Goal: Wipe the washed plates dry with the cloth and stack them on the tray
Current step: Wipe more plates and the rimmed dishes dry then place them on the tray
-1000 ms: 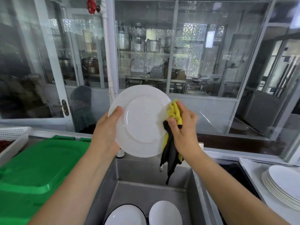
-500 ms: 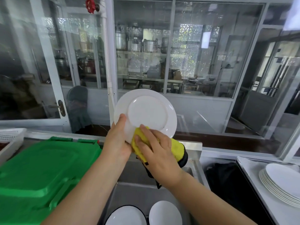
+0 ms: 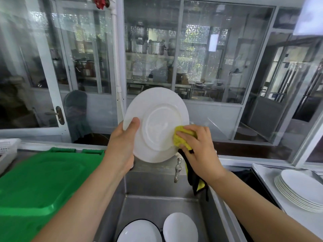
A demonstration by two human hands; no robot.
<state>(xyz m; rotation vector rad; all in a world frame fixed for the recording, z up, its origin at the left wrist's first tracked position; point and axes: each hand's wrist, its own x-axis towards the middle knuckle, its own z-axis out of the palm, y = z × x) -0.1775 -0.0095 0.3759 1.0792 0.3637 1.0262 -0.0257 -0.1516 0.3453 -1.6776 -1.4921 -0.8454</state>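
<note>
Partly hidden, the fingers of the left hand lie behind the white plate; only the thumb shows, laid across the rim on the near side, so the hand grips the plate by its left edge. The plate is held upright over the steel sink, its underside with the raised round foot ring turned toward the camera. The right hand presses a bunched yellow cloth against the plate's lower right rim, fingers curled over the wad. The cloth looks soft and nubbly; its dark, black-edged tail hangs down below the wrist, partly covered by the forearm.

A small metal tap sticks out from the sink's back wall, just under the plate. At the bottom edge two more glossy white dishes are cut off: a dark-rimmed one and a plain white one, perhaps bowls rather than plates. To the right a stack of plates rests on a pale tray, cropped by the frame. A green plastic lid with moulded ridges fills the left side, and a white slotted basket peeks in beyond it. Behind the glass, shelves and metal pots blur under reflections.
</note>
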